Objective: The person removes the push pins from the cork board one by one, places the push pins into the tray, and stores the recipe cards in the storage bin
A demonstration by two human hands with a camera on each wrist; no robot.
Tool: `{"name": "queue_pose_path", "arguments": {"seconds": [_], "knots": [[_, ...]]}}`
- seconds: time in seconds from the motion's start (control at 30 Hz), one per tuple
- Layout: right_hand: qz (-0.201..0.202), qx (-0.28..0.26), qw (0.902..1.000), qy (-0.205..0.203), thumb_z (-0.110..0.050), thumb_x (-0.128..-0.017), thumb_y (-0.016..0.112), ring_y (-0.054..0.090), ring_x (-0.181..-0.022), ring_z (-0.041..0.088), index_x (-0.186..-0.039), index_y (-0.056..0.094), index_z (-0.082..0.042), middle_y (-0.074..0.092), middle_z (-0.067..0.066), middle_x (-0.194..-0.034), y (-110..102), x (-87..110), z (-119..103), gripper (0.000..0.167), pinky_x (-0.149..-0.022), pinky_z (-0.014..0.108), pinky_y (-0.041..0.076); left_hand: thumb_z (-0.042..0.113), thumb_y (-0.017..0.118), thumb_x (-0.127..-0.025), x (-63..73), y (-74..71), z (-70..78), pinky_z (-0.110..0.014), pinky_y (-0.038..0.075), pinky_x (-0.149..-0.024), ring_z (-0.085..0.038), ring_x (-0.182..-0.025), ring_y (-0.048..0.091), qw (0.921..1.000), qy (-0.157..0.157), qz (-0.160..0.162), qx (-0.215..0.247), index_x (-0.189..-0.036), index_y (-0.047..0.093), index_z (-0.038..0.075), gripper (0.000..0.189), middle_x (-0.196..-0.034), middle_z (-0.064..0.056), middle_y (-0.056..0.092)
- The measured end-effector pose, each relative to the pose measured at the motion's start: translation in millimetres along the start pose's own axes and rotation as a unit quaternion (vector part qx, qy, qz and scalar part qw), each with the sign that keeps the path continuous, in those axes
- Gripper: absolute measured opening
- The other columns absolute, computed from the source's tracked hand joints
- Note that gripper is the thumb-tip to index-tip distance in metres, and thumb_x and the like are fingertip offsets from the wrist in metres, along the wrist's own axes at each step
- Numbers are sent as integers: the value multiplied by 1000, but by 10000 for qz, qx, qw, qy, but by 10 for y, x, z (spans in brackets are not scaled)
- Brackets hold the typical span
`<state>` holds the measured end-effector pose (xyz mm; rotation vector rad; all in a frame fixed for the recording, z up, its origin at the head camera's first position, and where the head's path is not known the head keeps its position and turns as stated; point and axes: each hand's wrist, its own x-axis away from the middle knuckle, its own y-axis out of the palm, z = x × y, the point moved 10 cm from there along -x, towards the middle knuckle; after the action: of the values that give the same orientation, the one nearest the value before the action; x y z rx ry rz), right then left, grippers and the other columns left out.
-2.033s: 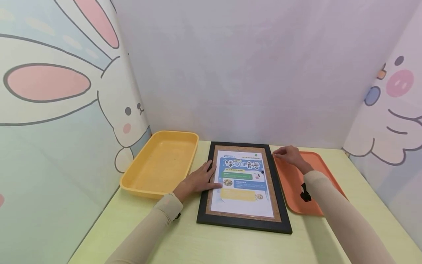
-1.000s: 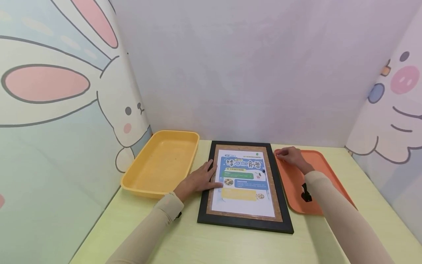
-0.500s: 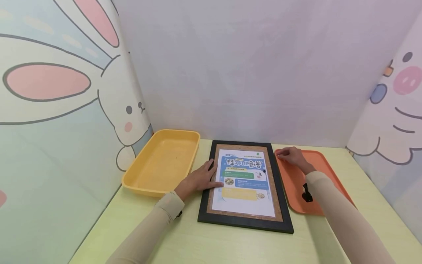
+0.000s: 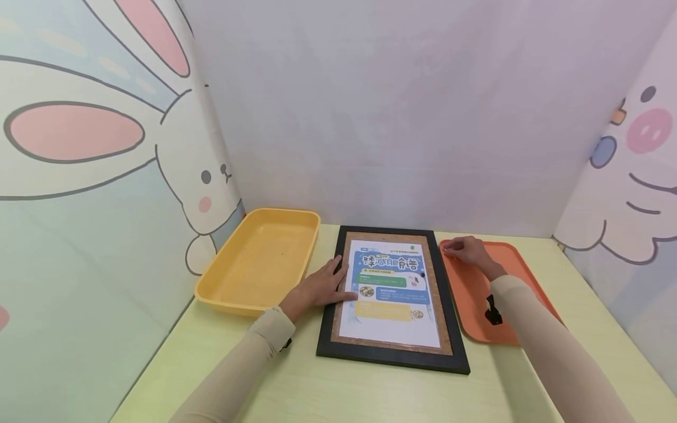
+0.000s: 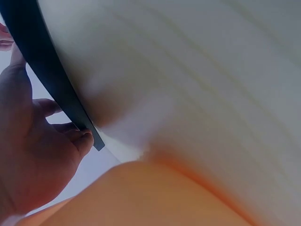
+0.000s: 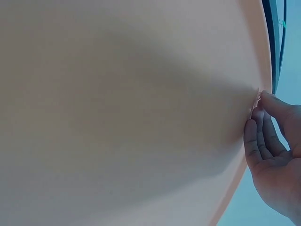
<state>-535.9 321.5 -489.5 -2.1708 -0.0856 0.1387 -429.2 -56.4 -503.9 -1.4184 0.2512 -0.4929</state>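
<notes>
A yellow tray (image 4: 264, 264) is sitting at the left. Beside it, the left hand (image 4: 321, 286) is resting over the left edge of a black-framed board (image 4: 391, 359), fingers spread, probably to stop it sliding. The board is lying between two trays, its paper (image 4: 388, 329) facing the person, perhaps for easy reading. At the far left corner of the orange tray (image 4: 473, 299), the right hand (image 4: 471, 251) is pinching something small and pale (image 6: 256, 102), seemingly fingertip-held because it is tiny.
</notes>
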Motion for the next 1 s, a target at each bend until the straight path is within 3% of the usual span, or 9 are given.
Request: {"name": "queue_pose_path", "arguments": {"seconds": [0.43,0.73,1.0], "knots": [[11,8,10000,-97,-18,-99,72,66,-99,38,-119,73,7,70,29,-118,2,20,-33,31,-85,46,59,81,47,-93,11,-3,3,-45,26,-125,-33,-158,18,10000,0,-19,-16,-167,19,9,107,-173,-16,10],[-31,-108,9996,-276,-15,-99,73,67,-100,38,-121,72,5,72,26,-116,-6,40,-194,30,-90,51,59,81,49,-93,21,-16,6,-46,27,-124,-34,-158,18,10000,21,-22,27,-166,20,9,107,-173,-17,11],[-53,-155,9993,-335,-13,-100,71,69,-95,35,-119,73,5,73,25,-113,27,21,-270,27,-87,47,60,81,49,-92,26,-21,19,-46,29,-124,-34,-158,20,10000,16,33,39,-166,22,9,107,-173,-17,12]]}}
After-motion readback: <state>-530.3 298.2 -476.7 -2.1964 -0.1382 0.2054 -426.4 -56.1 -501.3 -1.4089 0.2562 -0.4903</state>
